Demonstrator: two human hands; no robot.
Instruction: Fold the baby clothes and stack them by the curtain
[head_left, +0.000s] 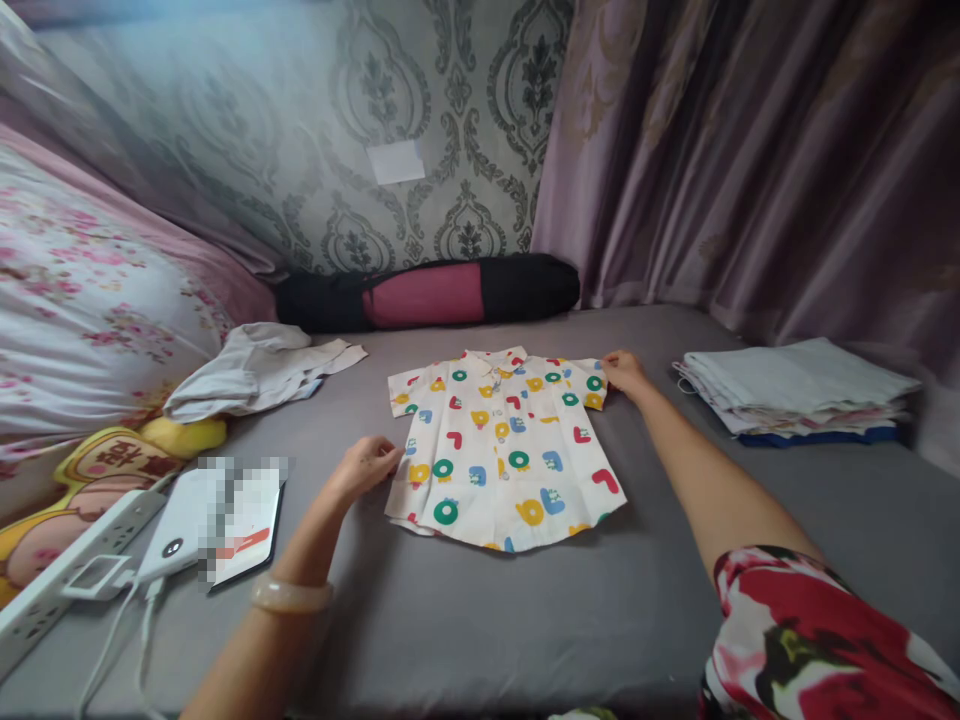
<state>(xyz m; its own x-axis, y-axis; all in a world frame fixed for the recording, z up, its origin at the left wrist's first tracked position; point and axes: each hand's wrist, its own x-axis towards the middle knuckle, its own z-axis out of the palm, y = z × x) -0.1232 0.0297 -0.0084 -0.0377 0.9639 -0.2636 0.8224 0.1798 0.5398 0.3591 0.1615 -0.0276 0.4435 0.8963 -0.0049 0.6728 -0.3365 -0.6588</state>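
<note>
A small white short-sleeved shirt (pixel 499 450) with a collar and colourful letter prints lies spread flat, front side up, collar pointing away from me. My left hand (pixel 367 467) is at its left side edge, fingers closed on the fabric below the left sleeve. At the far right, my right hand (pixel 624 372) pinches the end of the other sleeve. A pale bangle (pixel 291 596) circles my left wrist.
A stack of folded clothes (pixel 799 385) sits at right, a loose grey garment (pixel 247 370) at left. Behind lies a black and maroon roll (pixel 427 293). A power strip (pixel 82 565), white power bank (pixel 187 515), cables and yellow plush (pixel 112 455) occupy the left front.
</note>
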